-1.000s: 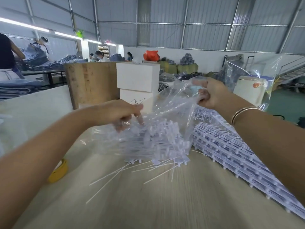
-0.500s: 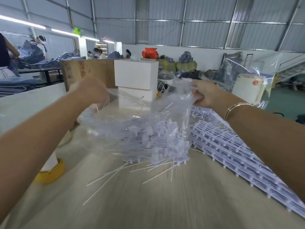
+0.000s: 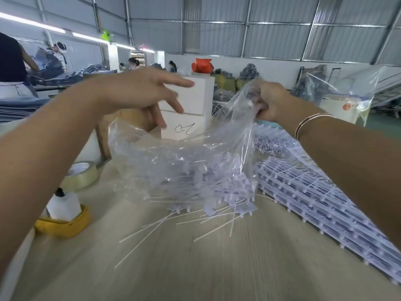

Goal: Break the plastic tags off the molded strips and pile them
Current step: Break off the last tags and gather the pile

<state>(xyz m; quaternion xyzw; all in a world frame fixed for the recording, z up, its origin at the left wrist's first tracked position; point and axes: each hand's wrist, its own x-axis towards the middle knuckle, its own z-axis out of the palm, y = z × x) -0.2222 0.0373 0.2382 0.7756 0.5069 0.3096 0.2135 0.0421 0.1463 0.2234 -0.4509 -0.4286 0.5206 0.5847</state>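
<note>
Clear plastic bag point(image 3: 173, 161) now hangs from your right hand point(image 3: 269, 101) alone, fingers bunched on its corner; your left hand point(image 3: 138, 92) has let go, fingers spread, as tags point(image 3: 219, 192) spill onto the worktop point(image 3: 217, 268).

Bright, even light from ceiling tube lights point(image 3: 32, 22) at upper left (slightly blown out). Soft shadows on surface point(image 3: 217, 268). Wide-angle bowing at edges; radial motion blur low in frame.

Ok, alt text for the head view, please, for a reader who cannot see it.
A person's right hand grips the top of a clear plastic bag lifted off a pile of white plastic tags on a wooden table, while the left hand hovers open above it. Molded strips lie stacked at right.
</note>
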